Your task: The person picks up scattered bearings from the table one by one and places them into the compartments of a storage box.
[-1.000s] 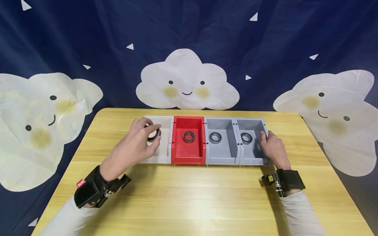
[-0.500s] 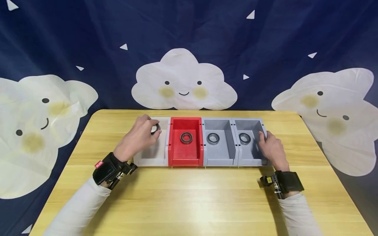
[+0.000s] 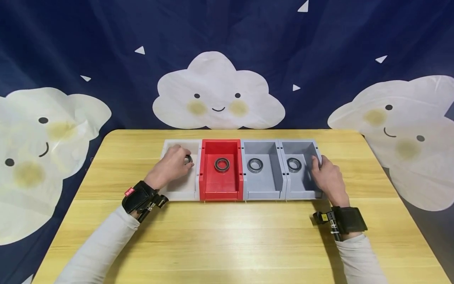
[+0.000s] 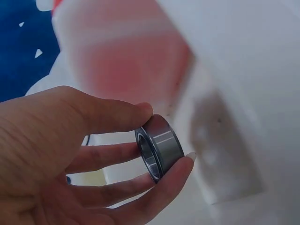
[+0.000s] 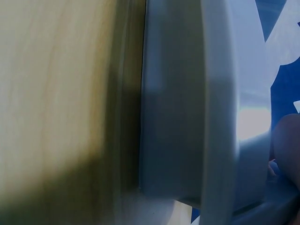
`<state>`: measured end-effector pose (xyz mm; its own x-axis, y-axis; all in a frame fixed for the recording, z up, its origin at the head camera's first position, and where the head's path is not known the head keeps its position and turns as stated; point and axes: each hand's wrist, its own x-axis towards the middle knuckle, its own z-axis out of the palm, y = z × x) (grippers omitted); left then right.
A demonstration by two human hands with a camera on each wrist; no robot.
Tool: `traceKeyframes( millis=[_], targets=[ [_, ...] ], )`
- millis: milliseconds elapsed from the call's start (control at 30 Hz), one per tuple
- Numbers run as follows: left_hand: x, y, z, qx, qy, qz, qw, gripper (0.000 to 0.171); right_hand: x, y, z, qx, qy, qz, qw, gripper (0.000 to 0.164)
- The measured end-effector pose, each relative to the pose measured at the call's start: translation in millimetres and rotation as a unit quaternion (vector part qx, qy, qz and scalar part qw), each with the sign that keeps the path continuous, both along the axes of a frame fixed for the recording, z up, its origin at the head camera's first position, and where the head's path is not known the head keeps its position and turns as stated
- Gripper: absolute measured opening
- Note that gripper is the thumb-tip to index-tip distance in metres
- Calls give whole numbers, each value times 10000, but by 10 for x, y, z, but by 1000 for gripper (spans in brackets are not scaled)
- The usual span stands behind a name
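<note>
My left hand [image 3: 172, 167] is over the white bin [image 3: 182, 195], pinching a ball bearing [image 4: 165, 143] between thumb and fingertips. In the left wrist view the bearing is tilted, its shiny outer ring showing, above the bin floor. At the right end of the row, my right hand [image 3: 328, 178] grips the side wall of the outer grey bin [image 3: 303, 194], with the thumb at its inner side. The right wrist view shows that grey wall close up, with part of a digit [image 5: 287, 145] at the edge. The remaining fingers are hidden there.
A red bin [image 3: 221, 186] holds a bearing [image 3: 228, 165]. The inner grey bin [image 3: 264, 195] holds another bearing [image 3: 250, 165], and a third bearing [image 3: 289, 165] lies in the outer grey bin. All bins stand joined on a wooden table [image 3: 230, 236] before a cloud-patterned curtain [image 3: 220, 31].
My left hand has lowered the bearing further into the white bin. The right hand keeps its grip on the outer grey bin. The head view has shifted slightly.
</note>
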<state>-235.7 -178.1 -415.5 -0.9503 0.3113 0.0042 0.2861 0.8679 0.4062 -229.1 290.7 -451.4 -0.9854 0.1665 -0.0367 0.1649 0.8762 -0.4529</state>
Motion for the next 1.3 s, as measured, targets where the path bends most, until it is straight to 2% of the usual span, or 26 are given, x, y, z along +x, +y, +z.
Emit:
traceKeyframes(
  millis=[100,300,533,667,800,900,1000,1067,1133,1200,1300],
  targets=[
    [15,-9,-43,-53,-100,7,9999,15,21,-10,3,-7,-16,-4,10000,50],
    [56,-23,-157,-134,-355,83,9992,17,54,-19,13,7,-42,0,10000,50],
    [77,-18,-219,-384,-215,134,9989,17,61,-25,10,19,-19,-11,10000,50],
    [127,-15,-182,-407,-291,247,9984,34,32,-18,-5,87,-53,94,9999,50],
    [186,-17,-37,-281,-214,435,9984,48,14,13,-12,135,-90,233,9996,54],
    [228,-45,84,-168,179,505,9984,45,27,47,-1,255,-128,237,9993,60],
    [295,-101,180,-82,897,512,9946,41,84,84,45,330,-56,104,9994,68],
    [354,-146,228,-5,1458,552,9878,40,150,111,101,327,142,29,9994,73],
    [422,-181,283,53,1943,631,9789,41,216,133,170,267,514,-29,9983,75],
    [491,-213,339,50,2274,685,9714,44,276,143,242,208,1089,53,9938,73],
    [612,-260,437,-81,2397,683,9684,51,339,146,347,169,2223,510,9735,70]
  ],
)
